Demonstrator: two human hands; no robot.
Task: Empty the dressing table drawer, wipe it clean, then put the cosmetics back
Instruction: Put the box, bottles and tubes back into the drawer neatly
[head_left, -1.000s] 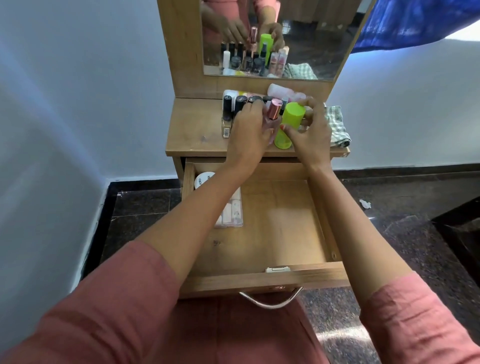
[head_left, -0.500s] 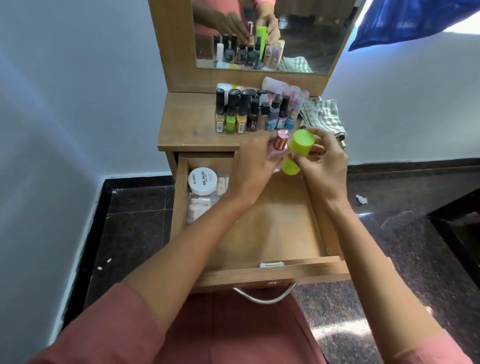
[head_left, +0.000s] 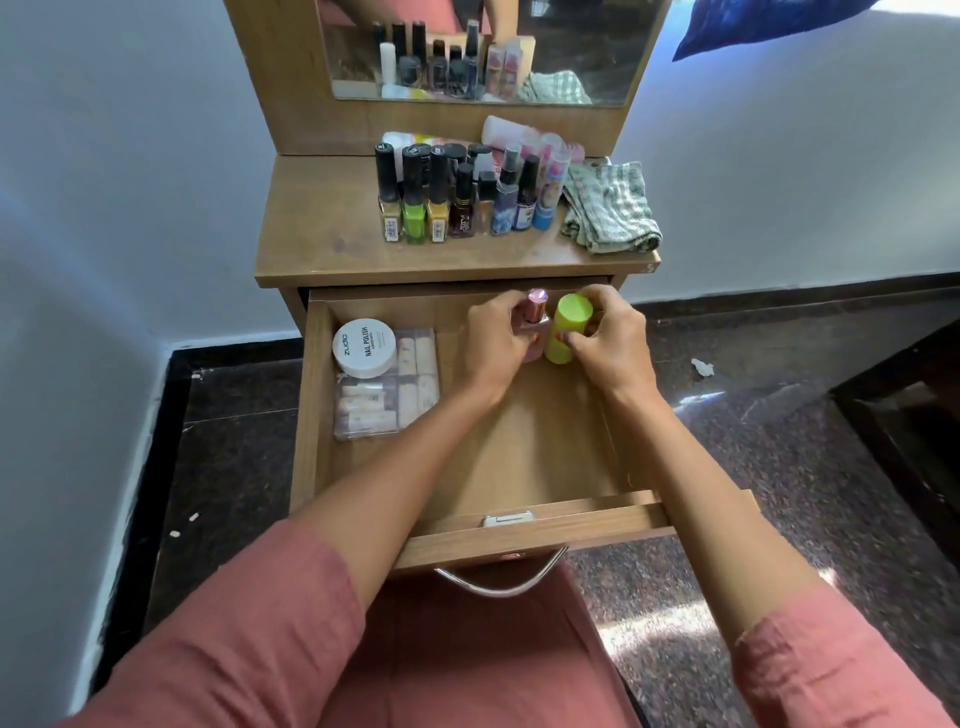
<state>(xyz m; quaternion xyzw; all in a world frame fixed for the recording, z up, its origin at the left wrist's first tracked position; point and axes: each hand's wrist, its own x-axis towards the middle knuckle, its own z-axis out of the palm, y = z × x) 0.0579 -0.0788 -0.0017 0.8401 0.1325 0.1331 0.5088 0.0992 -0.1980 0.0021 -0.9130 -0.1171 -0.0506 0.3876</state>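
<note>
The wooden drawer (head_left: 519, 467) stands pulled out below the dressing table top (head_left: 322, 228). Inside its far right part, my left hand (head_left: 493, 343) grips a pink bottle with a rose-gold cap (head_left: 535, 317). Right beside it, my right hand (head_left: 608, 343) holds a lime-green cylinder (head_left: 569, 327) upright. A white round nail polish tub (head_left: 364, 347) rests on a clear packet of small tubes (head_left: 395, 395) in the drawer's far left corner. Several nail polish bottles (head_left: 457, 202) stand in a cluster on the table top.
A folded green checked cloth (head_left: 613, 208) lies on the table top's right end. The mirror (head_left: 483, 52) rises behind the bottles. A metal handle (head_left: 501, 584) hangs from the drawer front, above my lap. White walls flank the table; dark stone floor lies on both sides.
Both hands came down from the table top into the drawer, carrying the pink bottle and the green cylinder to its far right part.
</note>
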